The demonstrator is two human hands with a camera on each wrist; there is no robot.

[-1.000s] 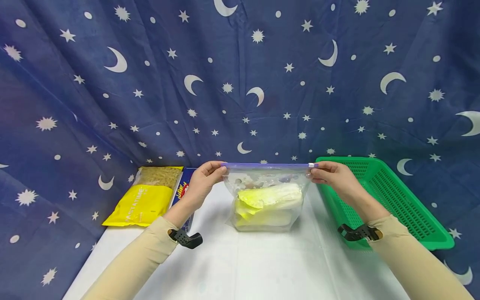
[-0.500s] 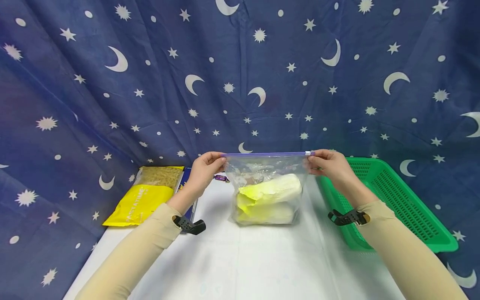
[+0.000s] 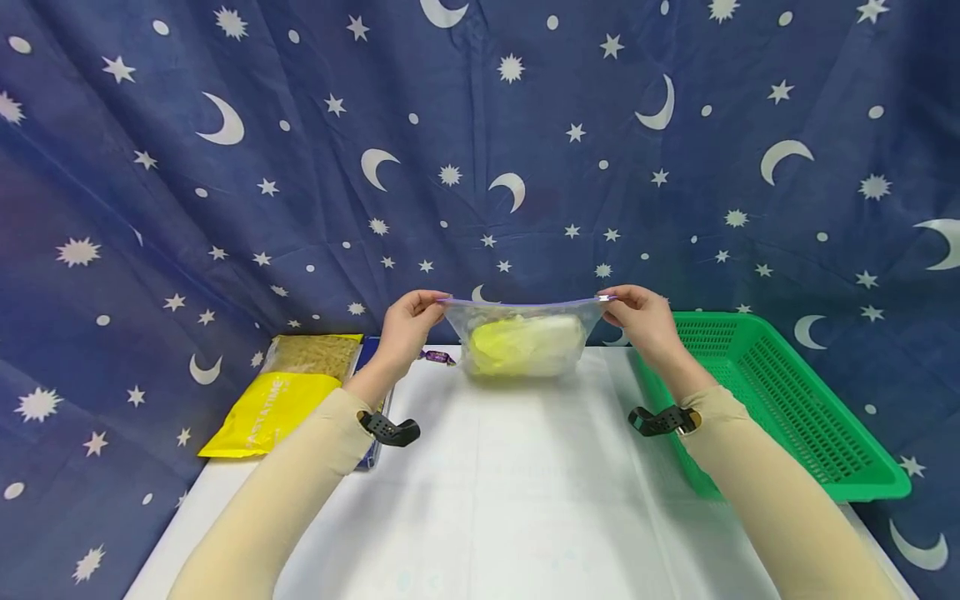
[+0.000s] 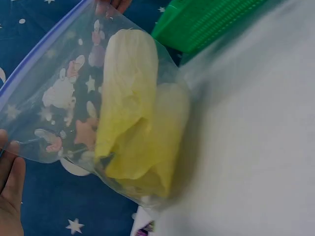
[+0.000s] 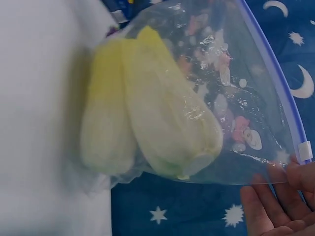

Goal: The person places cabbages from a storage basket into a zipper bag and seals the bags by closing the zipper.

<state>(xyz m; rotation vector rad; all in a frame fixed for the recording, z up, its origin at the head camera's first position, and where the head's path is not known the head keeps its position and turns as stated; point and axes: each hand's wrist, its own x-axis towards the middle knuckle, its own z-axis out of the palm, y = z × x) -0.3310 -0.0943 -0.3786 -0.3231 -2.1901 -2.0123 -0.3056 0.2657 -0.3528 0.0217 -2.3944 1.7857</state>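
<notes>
A clear slider zip bag [image 3: 596,321] with a purple closure strip hangs stretched between both hands at the back of the table. Two pale yellow-and-white napa cabbages [image 4: 130,93] lie inside it, one over the other. My left hand [image 3: 407,332] pinches the top left corner between thumb and fingers. At the top right corner my right hand [image 3: 643,327] pinches the strip's end, right by the white slider [image 5: 305,151]. The strip runs straight across and looks closed. Rabbit and star prints show on the film in the wrist views.
On the left lies a yellow pasta bag [image 3: 296,408], with a dark blue box [image 3: 370,354] beside it, partly behind my left hand. A purple-wrapped candy [image 3: 437,357] sits near the table's back edge. A green plastic basket [image 3: 806,408] stands on the right.
Both hands have carried the bag upward and away toward the back edge, and its underside has swung backward. The purple-wrapped candy, hidden at first, now shows beside the left hand.
</notes>
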